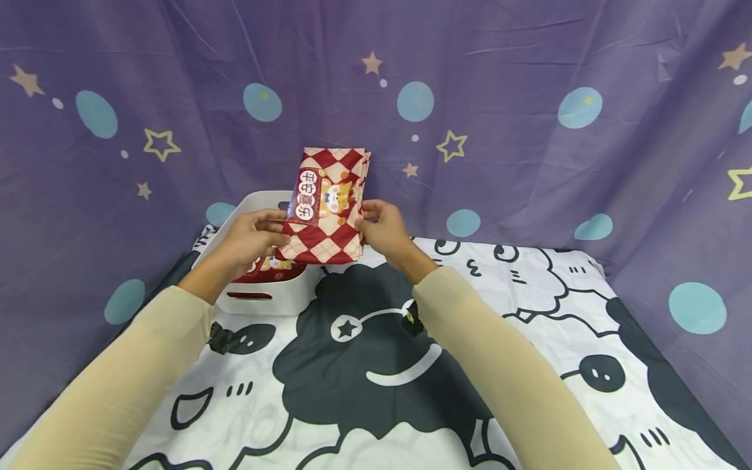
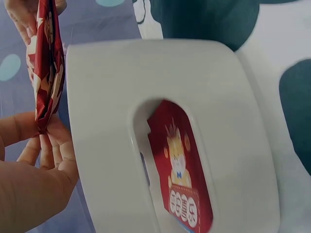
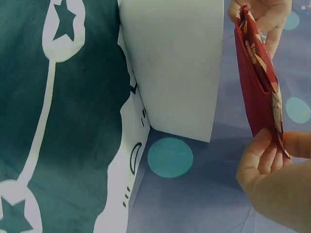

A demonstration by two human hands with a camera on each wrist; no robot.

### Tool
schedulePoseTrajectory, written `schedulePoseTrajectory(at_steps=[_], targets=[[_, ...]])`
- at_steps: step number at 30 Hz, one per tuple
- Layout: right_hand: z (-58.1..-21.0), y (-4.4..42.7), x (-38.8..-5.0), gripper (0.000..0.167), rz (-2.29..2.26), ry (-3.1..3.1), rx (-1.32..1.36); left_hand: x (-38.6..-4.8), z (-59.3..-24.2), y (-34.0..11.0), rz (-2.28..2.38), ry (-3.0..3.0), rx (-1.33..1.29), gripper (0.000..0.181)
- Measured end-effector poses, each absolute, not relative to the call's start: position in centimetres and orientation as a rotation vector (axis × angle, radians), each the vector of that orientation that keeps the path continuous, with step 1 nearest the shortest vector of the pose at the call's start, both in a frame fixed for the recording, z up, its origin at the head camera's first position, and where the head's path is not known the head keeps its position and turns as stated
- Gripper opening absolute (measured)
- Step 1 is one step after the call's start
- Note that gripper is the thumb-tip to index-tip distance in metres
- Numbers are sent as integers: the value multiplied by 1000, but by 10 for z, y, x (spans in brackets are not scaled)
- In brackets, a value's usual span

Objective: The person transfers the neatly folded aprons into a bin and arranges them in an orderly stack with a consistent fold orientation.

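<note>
A folded red-and-cream checked cloth (image 1: 337, 241) with a cartoon animal and a label in Chinese characters stands upright between my two hands. My left hand (image 1: 249, 238) pinches its lower left edge, and my right hand (image 1: 384, 228) pinches the right edge. Seen edge-on in the left wrist view, the cloth (image 2: 43, 77) shows several stacked layers; the right wrist view shows loose folds along its side. Behind and below my left hand is a white plastic bin (image 1: 294, 297). Inside it lies another red printed piece (image 1: 273, 271), also visible through the bin's oval handle hole in the left wrist view.
The bin stands at the back left of a surface covered by a black-and-white cartoon sheet (image 1: 376, 352). Close behind hangs a purple curtain (image 1: 499, 163) with stars and blue dots, which also runs along both sides.
</note>
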State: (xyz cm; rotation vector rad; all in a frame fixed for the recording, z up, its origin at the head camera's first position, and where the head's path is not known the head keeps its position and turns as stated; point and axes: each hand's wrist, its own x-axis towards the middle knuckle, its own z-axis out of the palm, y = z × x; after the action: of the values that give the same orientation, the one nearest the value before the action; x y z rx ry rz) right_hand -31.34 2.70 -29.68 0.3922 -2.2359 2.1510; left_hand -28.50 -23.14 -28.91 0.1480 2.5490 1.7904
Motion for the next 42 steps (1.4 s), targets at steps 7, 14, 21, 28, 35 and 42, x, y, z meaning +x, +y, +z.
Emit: schedulePoseTrajectory(at_steps=[7,14,21,28,35,42], targets=[[-301,13,-316,43,2165,-2249,427,-288,-292,-247,1787,2568,140,59],[-304,-7,-315,53,2260,-2231,425,-290,-298,-261,1789,2587,74,61],[-308,-24,-313,56,2326,-2175,438,-291,-302,-275,1709,2621,1,64],[-313,-37,-309,58,2397,-2139,446,-285,-304,-289,1700,2627,6,62],[-316,-47,-304,66,2480,-2110,507,-280,-304,-302,1707,2637,1,63],[-326,-56,-302,72,2489,-2120,538,-277,-309,-310,1685,2635,-36,63]])
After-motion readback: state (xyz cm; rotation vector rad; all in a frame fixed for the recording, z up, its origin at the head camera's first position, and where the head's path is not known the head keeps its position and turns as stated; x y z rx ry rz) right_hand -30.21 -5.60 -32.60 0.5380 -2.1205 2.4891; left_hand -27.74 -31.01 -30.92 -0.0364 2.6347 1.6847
